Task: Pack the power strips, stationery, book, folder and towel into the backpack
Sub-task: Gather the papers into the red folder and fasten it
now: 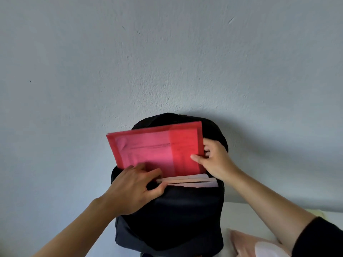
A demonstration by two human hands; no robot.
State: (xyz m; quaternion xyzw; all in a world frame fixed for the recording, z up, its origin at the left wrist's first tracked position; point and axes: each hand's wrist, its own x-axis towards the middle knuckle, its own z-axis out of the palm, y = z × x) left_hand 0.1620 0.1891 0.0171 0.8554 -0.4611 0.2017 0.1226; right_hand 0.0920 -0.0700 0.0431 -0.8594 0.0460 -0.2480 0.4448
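**Red folder halfway into the backpack, 2 hands on it**

Head view: a black backpack [170, 219] stands upright on a white tabletop [259, 210] with its back against a pale grey-blue wall [167, 52]. Its main compartment is open at the top.

The left hand [133, 186] is at the near-left corner of the opening. Its fingers curl inside and its thumb is outside, gripping the front rim of the bag.

The right hand [215, 158] is at the far-right side of the opening. It pinches the right edge of a translucent red folder [157, 147], thumb on the front face and fingers behind.

The folder spans the gap between the 2 hands, tilted slightly. Its lower part is inside the compartment and most of it stands above the rim. A printed sheet shows through it.

Just below the folder, between the hands, the pale edges of what looks like a book [194, 180] lie inside the bag.

Under the right forearm, near its black sleeve [319, 238], a pink towel [246, 242] rests on the tabletop beside the backpack.
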